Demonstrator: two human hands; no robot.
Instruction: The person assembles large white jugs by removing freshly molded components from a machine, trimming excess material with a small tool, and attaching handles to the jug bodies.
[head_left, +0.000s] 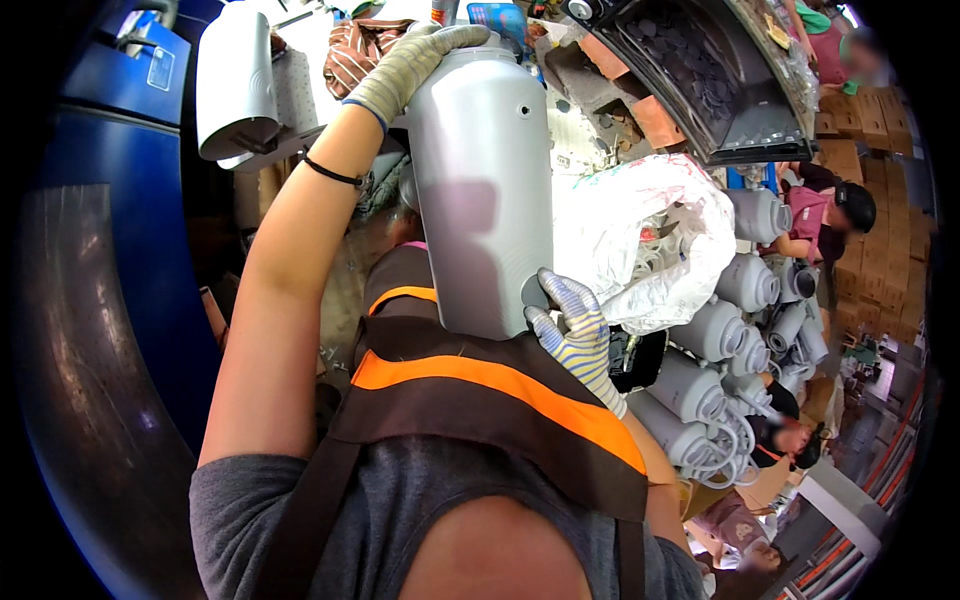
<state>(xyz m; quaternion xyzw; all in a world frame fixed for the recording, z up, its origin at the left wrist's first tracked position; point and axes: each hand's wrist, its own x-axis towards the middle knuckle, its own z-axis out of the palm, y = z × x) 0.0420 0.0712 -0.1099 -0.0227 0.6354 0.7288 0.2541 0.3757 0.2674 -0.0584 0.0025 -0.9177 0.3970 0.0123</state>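
A tall silver-grey canister leans against my apron, its narrower neck at the far end and a small hole high on its right side. My left hand, in a pale knitted glove, is wrapped over the shoulder and neck of this canister. Down by the near right edge, my right hand wears a striped glove and pinches a dark grey round disc between thumb and fingers. The disc lies against the canister's wall; whether it is stuck there I cannot tell.
A white plastic bag sits right of the canister. Beyond it stands a black bin holding many dark discs. More grey canisters with hoses are stacked at right. Another canister lies far left, near a blue cabinet. People work at right.
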